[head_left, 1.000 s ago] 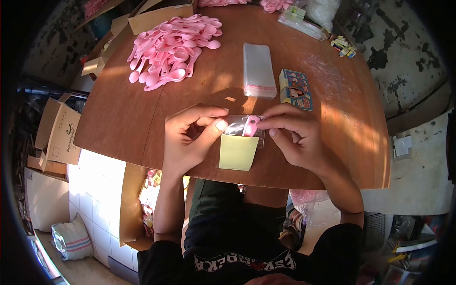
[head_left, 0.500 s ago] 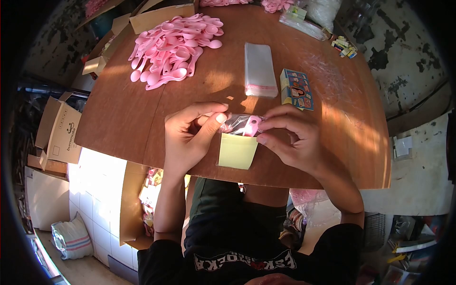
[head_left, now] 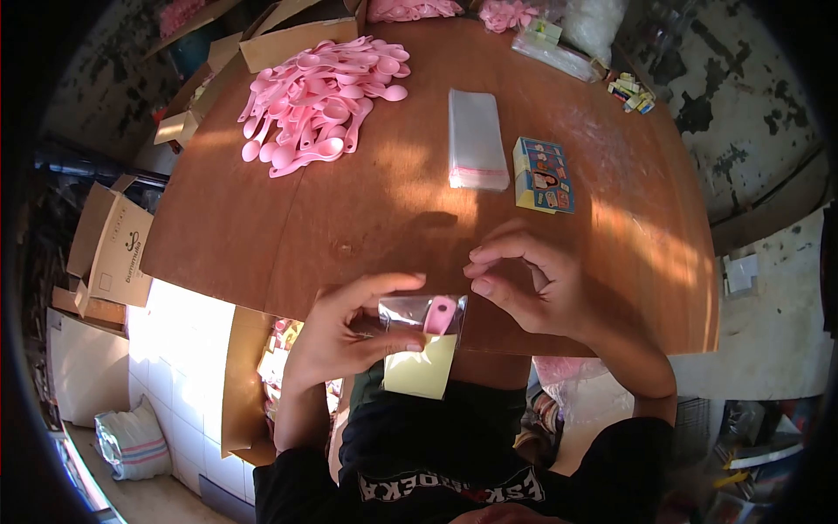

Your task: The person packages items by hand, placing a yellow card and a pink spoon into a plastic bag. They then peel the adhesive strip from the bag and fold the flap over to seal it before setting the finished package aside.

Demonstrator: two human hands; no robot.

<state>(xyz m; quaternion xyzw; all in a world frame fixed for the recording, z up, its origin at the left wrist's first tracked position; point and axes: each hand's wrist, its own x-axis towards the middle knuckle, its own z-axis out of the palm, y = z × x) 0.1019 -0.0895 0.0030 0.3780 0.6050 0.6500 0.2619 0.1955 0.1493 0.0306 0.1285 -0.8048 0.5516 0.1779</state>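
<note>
Round brown wooden tabletop [head_left: 262, 227], seen from above. Heap of loose pink plastic spoons [head_left: 319, 96] at 11 o'clock. Left hand [head_left: 340, 336], at 7 o'clock over the near edge, pinches a small clear plastic packet [head_left: 410, 307] between thumb and fingers. Right hand [head_left: 528, 284], at 4 o'clock of centre and just beside the packet, is empty, its fingers loosely curled. Stack of clear plastic sleeves [head_left: 476, 140] at 12 o'clock, with a colourful printed cardboard box [head_left: 543, 175] beside it at 1 o'clock. The packet holds a pale yellow paper card [head_left: 421, 371] and one pink spoon [head_left: 439, 314].
</note>
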